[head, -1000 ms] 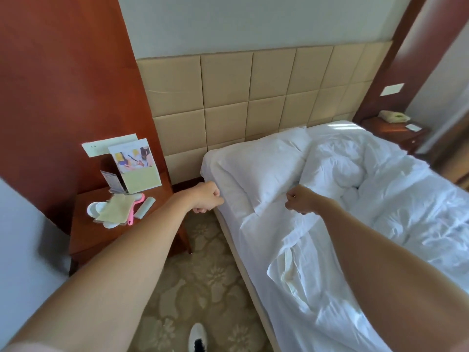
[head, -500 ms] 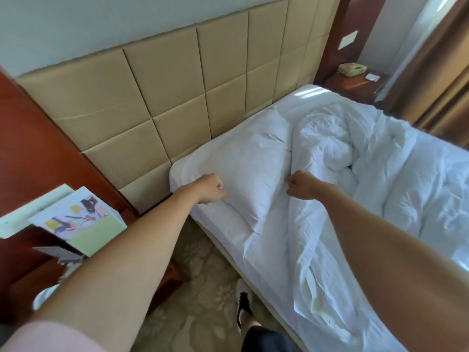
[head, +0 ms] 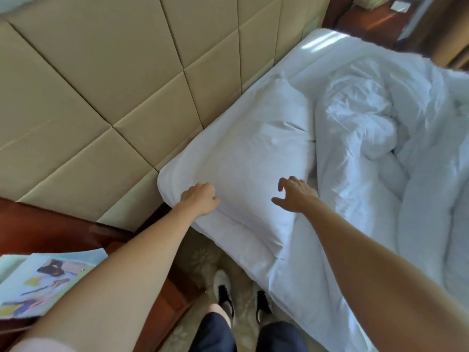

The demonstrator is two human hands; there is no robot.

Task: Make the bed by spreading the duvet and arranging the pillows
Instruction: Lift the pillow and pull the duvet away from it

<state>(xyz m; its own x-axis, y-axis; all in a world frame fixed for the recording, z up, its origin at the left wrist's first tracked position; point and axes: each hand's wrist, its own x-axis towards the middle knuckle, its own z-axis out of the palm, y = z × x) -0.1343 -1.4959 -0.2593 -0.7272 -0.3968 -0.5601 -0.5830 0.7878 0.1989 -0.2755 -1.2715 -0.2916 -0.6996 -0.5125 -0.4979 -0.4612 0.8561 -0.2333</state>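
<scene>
A white pillow [head: 256, 158] lies at the head of the bed against the padded headboard. My left hand [head: 199, 199] rests at the pillow's near left edge with its fingers curled into the fabric. My right hand [head: 295, 193] hovers over the pillow's near right side, fingers spread and relaxed, holding nothing. The white duvet [head: 375, 138] is bunched and crumpled to the right of the pillow and runs down the bed. A bare strip of white sheet [head: 322, 44] shows at the far head end.
The beige padded headboard [head: 132, 80] fills the upper left. A wooden nightstand [head: 152, 298] with a colourful card [head: 43, 280] stands at my left. My feet [head: 224, 293] stand on patterned carpet by the bed. A second nightstand [head: 373, 16] sits beyond the bed.
I have stepped closer and lean over the pillow. My right hand has opened and moved from the duvet's edge to the pillow. My left hand has reached the pillow's near edge.
</scene>
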